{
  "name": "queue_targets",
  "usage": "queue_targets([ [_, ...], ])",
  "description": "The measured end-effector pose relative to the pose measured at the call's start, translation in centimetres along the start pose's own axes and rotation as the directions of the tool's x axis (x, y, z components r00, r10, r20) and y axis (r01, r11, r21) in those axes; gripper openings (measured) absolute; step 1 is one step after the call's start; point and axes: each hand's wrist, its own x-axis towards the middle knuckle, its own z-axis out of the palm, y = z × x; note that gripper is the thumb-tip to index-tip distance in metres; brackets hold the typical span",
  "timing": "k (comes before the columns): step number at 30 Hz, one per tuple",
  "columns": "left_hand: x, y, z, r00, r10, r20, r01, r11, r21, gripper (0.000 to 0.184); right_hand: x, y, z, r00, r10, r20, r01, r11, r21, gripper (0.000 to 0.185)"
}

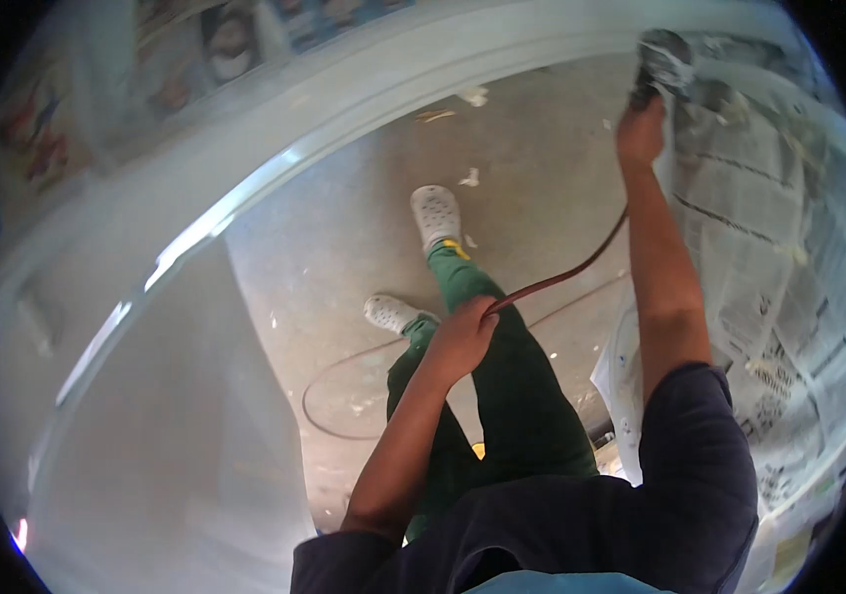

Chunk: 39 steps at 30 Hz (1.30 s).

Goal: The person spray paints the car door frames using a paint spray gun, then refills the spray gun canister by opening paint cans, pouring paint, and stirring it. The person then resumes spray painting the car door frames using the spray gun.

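My right hand [642, 134] is stretched out to the upper right, its fingers wrapped round the handle of a spray gun [665, 59]. The gun has a dark, whitish-smeared body; its nozzle and trigger cannot be made out. A reddish-brown hose [569, 274] hangs in a curve between the gun side and my left hand [464, 339]. That left hand is closed on the hose in front of my legs. Close beside the gun is a surface masked with newspaper sheets [740, 208].
A pale, glossy curved panel [166, 426], like car bodywork, fills the left and arches across the top. More printed paper [37, 134] covers the upper left. Hose loops [306, 396] and paper scraps [470, 178] lie on the concrete floor [344, 218] around my white clogs [436, 213].
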Motion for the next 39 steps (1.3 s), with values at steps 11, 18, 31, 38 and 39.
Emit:
queue_targets([
  [11,-15.2,-6.2,-4.9,0.879,-0.311,-0.362,0.338,0.941,0.012,0.021,-18.4,-17.2,-4.3,0.857,-0.193,0.478,-0.205,0.723,0.659,0.041],
  [18,-25.3,-14.1,-2.2,0.738,-0.408,-0.537,0.312,0.913,-0.264,0.017,-30.0,-29.1,-13.5,0.656,-0.480,0.582,-0.191,0.640,0.744,0.044],
  [31,-30.6,-16.3,3.7,0.849,-0.041,-0.526,0.015,0.998,-0.053,0.030,-34.6,-26.5,-22.6,0.496,-0.838,0.225,0.549,0.504,0.666,0.026],
  [38,-32.2,-14.2,5.9,0.891,0.008,-0.454,-0.049,0.996,-0.078,0.029,-33.5,-23.6,-27.1,0.472,-0.881,0.026,0.732,0.408,0.545,0.033],
  [39,-32.5,-14.0,6.3,0.892,0.010,-0.452,-0.051,0.996,-0.078,0.028,-33.4,-23.3,-27.5,0.469,-0.883,0.021,0.736,0.404,0.543,0.033],
])
